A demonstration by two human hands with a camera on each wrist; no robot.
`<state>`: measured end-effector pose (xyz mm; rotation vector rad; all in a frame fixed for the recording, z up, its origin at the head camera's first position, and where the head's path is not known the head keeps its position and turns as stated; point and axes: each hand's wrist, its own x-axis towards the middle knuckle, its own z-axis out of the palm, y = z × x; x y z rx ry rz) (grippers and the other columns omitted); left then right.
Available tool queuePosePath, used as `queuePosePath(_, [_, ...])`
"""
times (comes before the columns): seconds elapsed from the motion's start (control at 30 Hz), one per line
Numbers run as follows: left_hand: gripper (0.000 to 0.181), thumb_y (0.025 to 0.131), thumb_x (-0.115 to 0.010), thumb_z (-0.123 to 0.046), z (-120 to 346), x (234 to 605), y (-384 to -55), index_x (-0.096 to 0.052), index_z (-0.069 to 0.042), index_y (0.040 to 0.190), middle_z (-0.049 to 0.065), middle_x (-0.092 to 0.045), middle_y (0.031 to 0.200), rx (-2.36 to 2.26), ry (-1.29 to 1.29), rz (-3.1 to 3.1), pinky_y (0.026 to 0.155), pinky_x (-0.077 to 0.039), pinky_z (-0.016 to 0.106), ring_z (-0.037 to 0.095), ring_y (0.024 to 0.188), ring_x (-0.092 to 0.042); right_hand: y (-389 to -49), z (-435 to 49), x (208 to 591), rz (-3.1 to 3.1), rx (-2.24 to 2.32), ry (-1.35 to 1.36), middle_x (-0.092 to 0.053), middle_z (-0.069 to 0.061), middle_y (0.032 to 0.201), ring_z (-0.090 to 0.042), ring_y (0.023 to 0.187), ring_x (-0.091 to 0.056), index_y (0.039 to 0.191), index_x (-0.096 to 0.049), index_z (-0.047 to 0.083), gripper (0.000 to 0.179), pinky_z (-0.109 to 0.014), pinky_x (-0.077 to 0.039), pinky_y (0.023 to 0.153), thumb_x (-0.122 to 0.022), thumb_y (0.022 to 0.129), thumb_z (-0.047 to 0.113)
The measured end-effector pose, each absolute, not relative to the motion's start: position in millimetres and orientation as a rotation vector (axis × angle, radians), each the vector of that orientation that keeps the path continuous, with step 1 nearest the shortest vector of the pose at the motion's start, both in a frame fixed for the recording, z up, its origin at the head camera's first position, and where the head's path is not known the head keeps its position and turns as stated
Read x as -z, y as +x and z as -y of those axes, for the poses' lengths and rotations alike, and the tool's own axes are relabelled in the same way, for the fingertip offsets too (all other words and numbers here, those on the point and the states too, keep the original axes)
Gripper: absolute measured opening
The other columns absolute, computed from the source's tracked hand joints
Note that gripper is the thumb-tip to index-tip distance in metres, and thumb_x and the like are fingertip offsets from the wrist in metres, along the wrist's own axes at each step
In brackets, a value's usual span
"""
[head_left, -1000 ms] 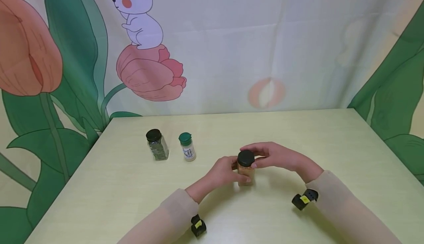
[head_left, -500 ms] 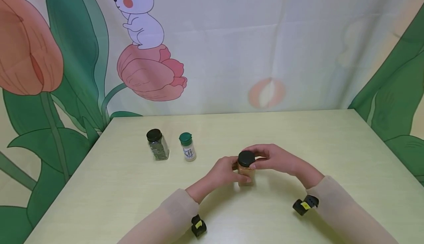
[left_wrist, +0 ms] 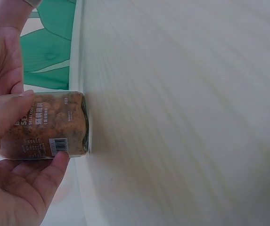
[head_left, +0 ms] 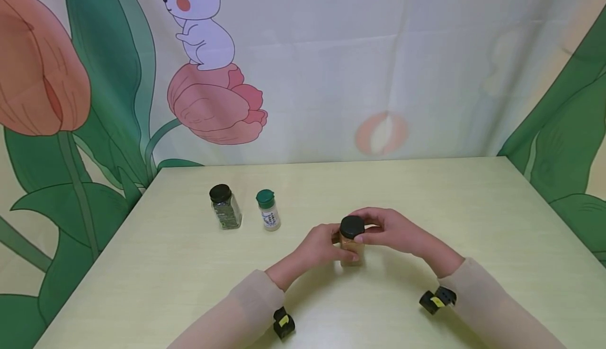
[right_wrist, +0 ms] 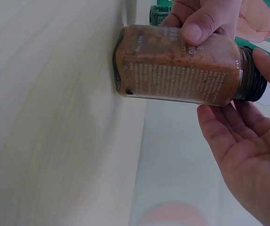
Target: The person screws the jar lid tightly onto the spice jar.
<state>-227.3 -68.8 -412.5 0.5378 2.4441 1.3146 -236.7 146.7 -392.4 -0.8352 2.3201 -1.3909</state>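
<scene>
A square glass spice jar [head_left: 349, 245] with orange-brown contents stands upright on the table. My left hand [head_left: 318, 248] holds it round the body, its thumb across the near side. The fingers and thumb of my right hand [head_left: 390, 230] grip the jar's black lid [head_left: 352, 226] from the far side and the right. In the left wrist view, white print and a barcode show on the jar [left_wrist: 50, 125]. The right wrist view shows the right thumb and fingers on either side of the ridged black lid [right_wrist: 254, 77], which sits on the jar's neck.
To the left on the table [head_left: 142, 286] stand a glass jar [head_left: 227, 212] with a black lid and dark green contents, and a small shaker [head_left: 269, 216] with a green cap and pale contents. A printed curtain [head_left: 322, 75] hangs behind the table's back edge.
My right hand has turned slightly with its wrist coming nearer to me, and its thumb has shifted left along the lid. The left hand and the jar stay in place.
</scene>
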Motion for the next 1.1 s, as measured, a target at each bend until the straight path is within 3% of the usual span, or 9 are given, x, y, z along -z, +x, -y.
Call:
queuePosePath(0.33, [0.047,0.083,-0.085,-0.015,68.6,413.4,-227.9,-0.068,0.001,0.124,0.016,-0.073,0.127,-1.313,0.538,-2.446,0.114,-0.049,0.05,0.034,0.127,-0.066,-235.0,-144.8,395.7,-2.37,1.384,-0.796,-0.064,-0.026,0.134,-0.043,0.129,-0.061,0.136,-0.057,-0.004,0.047,-0.044,-0.057,0.104,-0.072,0.096,0.016])
queuePosePath(0.57, [0.045,0.083,-0.085,-0.015,68.2,413.5,-227.2,-0.069,0.001,0.122,0.016,-0.074,0.124,-1.323,0.557,-2.442,0.113,-0.05,0.049,0.034,0.125,-0.067,-230.0,-142.4,395.5,-2.397,1.411,-0.792,-0.065,-0.025,0.131,-0.042,0.125,-0.064,0.134,-0.058,-0.004,0.045,-0.04,-0.059,0.101,-0.072,0.096,0.016])
queuePosePath(0.8, [0.045,0.083,-0.085,-0.015,68.6,413.7,-227.3,-0.069,0.001,0.123,0.015,-0.074,0.123,-1.321,0.569,-2.449,0.111,-0.051,0.048,0.033,0.124,-0.067,-222.3,-136.9,391.0,-2.503,1.405,-0.765,-0.067,-0.022,0.127,-0.039,0.123,-0.064,0.129,-0.06,-0.004,0.042,-0.049,-0.055,0.106,-0.074,0.095,0.016])
queuePosePath(1.1, [0.046,0.083,-0.085,-0.016,69.2,413.7,-227.7,-0.069,0.001,0.123,0.015,-0.074,0.124,-1.312,0.574,-2.461,0.11,-0.052,0.047,0.033,0.123,-0.068,-219.6,-133.2,393.3,-2.569,1.412,-0.729,-0.069,-0.02,0.125,-0.037,0.119,-0.065,0.126,-0.061,-0.003,0.042,-0.051,-0.055,0.105,-0.077,0.093,0.017])
